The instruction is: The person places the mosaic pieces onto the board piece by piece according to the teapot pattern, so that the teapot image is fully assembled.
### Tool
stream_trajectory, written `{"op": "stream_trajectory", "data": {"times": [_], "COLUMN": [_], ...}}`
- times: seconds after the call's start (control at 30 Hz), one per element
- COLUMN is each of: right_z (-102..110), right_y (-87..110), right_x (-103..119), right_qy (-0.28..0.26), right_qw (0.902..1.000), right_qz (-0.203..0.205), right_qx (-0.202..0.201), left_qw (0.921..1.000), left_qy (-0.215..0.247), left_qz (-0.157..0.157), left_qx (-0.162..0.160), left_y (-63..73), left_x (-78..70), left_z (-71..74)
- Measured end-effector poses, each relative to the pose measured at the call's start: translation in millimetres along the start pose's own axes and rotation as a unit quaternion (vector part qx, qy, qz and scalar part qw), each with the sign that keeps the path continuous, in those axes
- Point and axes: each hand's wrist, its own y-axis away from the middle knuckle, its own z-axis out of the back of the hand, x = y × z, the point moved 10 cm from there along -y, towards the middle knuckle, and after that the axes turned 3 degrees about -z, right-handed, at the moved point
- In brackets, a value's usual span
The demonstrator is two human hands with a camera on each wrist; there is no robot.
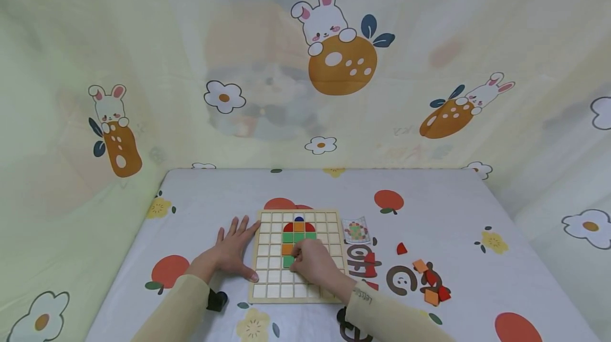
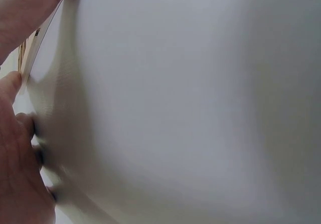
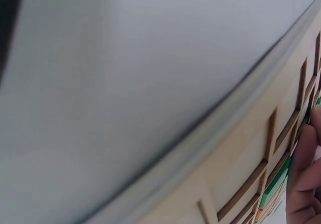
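A square wooden grid board (image 1: 272, 291) lies on the table in the head view, with coloured tiles in its upper and middle cells. My left hand (image 1: 232, 251) is spread beside it, index finger and thumb at its left edge; the left wrist view shows those fingers (image 2: 10, 88) near the rim. Over the middle of the board my right hand (image 1: 317, 265) bends down with curled fingers, tips beside a green tile (image 1: 288, 262) and below an orange tile (image 1: 287, 249). In the right wrist view the fingertips (image 3: 303, 148) meet the grid; I cannot tell whether they pinch a tile.
A small pattern card (image 1: 356, 230) lies against the board's right side. Loose red tiles (image 1: 401, 248) and orange tiles (image 1: 431, 297) are scattered farther right. A black object (image 1: 217, 300) sits by the left sleeve. A printed curtain (image 1: 267, 140) hangs behind the table.
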Motion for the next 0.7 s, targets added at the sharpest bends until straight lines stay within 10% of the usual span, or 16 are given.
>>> {"op": "stream_trajectory", "data": {"times": [0.7], "right_z": [-2.8], "right_y": [1.6], "right_x": [-4.2], "right_qy": [-0.038], "right_qw": [0.9993], "right_qz": [-0.008], "right_qx": [0.000], "left_qw": [1.0000], "left_qy": [0.000], "left_qz": [-0.003], "left_qx": [-0.001], "left_y": [2.2], "left_x": [-2.5], "left_z": [1.3]}}
